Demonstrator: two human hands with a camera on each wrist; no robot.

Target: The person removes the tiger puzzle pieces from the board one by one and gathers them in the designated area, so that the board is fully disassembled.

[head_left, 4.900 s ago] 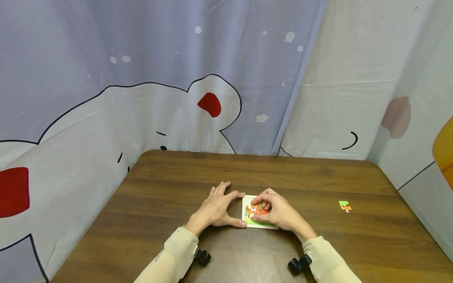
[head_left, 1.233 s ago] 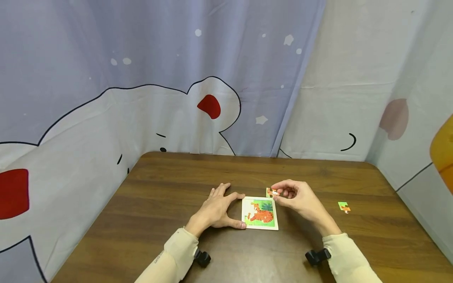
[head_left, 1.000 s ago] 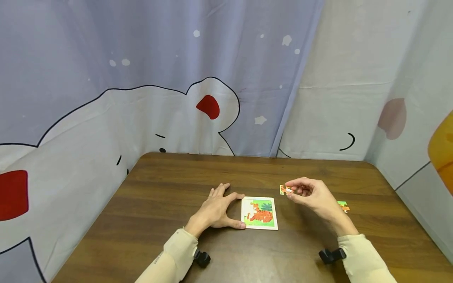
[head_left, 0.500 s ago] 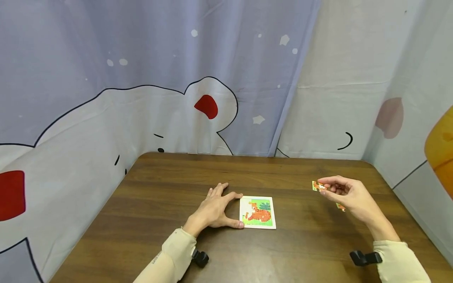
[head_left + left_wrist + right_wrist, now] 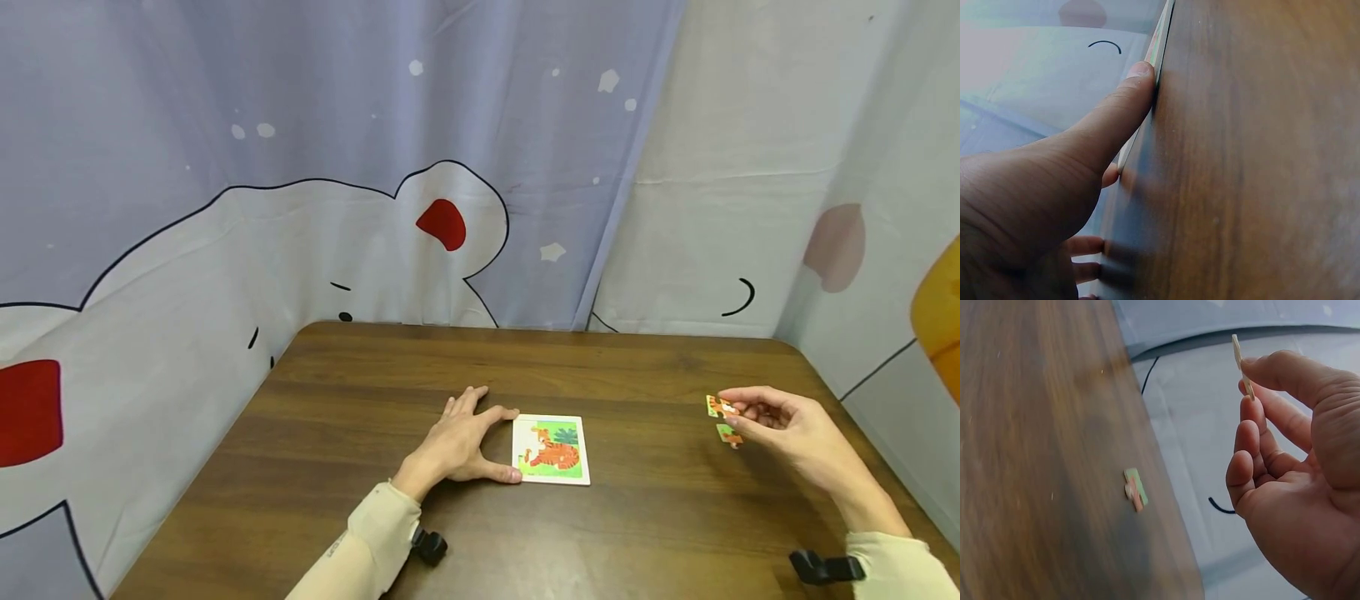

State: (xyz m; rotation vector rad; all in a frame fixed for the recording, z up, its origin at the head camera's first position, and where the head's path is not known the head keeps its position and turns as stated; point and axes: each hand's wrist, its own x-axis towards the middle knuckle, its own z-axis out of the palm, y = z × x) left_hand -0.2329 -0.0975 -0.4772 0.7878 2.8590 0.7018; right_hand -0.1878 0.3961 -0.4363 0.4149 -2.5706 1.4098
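A small square puzzle board (image 5: 551,450) with a tiger picture and a white border lies flat on the table. Along its upper left the picture gives way to a pale patch. My left hand (image 5: 455,446) rests at the board's left side, fingers spread, index fingertip and thumb touching its left corners. At the right, my right hand (image 5: 795,425) pinches a puzzle piece (image 5: 718,407) with tiger stripes between thumb and fingers, held above the table. Edge-on, that piece (image 5: 1244,372) looks thin in the right wrist view. Just below it on the table lies a loose green-and-orange puzzle piece (image 5: 729,435).
The brown wooden table (image 5: 375,367) has rounded far corners. A printed curtain (image 5: 337,167) hangs behind it and along both sides. A black wrist camera (image 5: 429,546) sits on the left sleeve, another (image 5: 825,568) on the right.
From over the board, my right hand has moved far right with a pinched puzzle piece, now beside the loose one. My left hand has stayed at the board's left edge.
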